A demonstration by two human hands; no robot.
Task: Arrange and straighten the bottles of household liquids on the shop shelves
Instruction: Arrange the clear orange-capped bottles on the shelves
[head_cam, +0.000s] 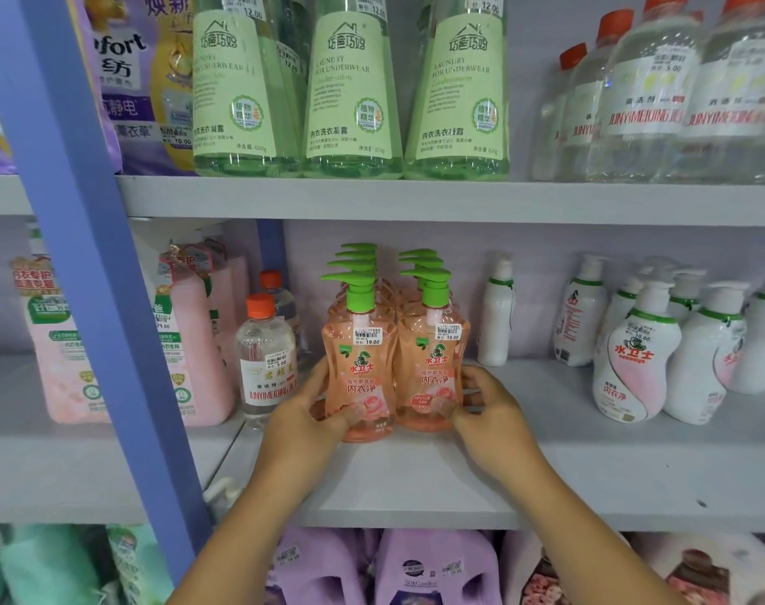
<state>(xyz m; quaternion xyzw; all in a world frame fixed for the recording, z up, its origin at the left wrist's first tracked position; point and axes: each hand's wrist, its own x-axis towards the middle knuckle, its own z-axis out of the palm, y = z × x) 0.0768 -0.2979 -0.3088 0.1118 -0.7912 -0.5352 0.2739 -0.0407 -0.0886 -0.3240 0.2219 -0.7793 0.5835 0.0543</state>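
Observation:
Two rows of pink pump bottles with green pump heads stand on the middle shelf (415, 482). My left hand (304, 414) grips the base of the front left pink bottle (358, 369), thumb across its front. My right hand (485, 406) grips the base of the front right pink bottle (433, 364) the same way. Both front bottles stand upright, side by side and touching. More pink bottles line up behind them, mostly hidden.
A clear bottle with an orange cap (265, 360) stands just left of my left hand. White bottles (638, 355) fill the shelf's right side. Green bottles (350, 89) stand on the shelf above. A blue upright post (88, 238) runs down the left. Purple jugs (433, 565) sit below.

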